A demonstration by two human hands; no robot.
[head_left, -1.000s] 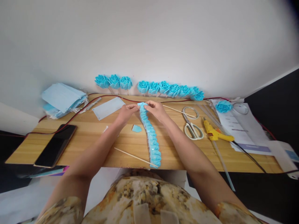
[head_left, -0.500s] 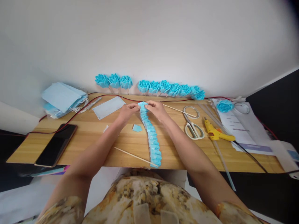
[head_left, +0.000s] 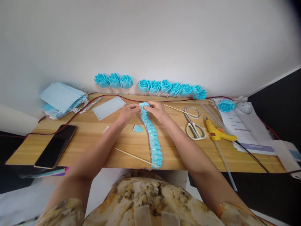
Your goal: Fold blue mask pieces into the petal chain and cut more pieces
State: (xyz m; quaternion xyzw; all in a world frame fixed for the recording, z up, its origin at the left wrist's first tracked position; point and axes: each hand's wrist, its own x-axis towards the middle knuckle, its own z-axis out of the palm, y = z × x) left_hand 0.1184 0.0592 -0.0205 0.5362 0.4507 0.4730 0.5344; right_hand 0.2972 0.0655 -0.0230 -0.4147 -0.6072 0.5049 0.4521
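Note:
A long strip of overlapping blue petals (head_left: 154,139) lies on the wooden table, running from the front edge up to my hands. Its far end is pinched from the left by my left hand (head_left: 130,111) and from the right by my right hand (head_left: 157,110), thumbs and fingers closed on the top petal. A single loose blue petal (head_left: 137,128) rests just left of the strip. One thin wooden stick (head_left: 134,156) crosses the strip's near end. Parts of the top petal are hidden under my fingertips.
Blue flowers on sticks (head_left: 166,86) lean along the wall. On the right are scissors (head_left: 195,125), a yellow glue gun (head_left: 217,133), a blue flower (head_left: 226,105) and papers. To the left sit a phone (head_left: 56,146), a flat blue sheet (head_left: 109,108) and stacked masks (head_left: 63,97).
Both hands stay at the strip's far end, with only a slight shift of the right thumb and fingers. The view has moved very slightly.

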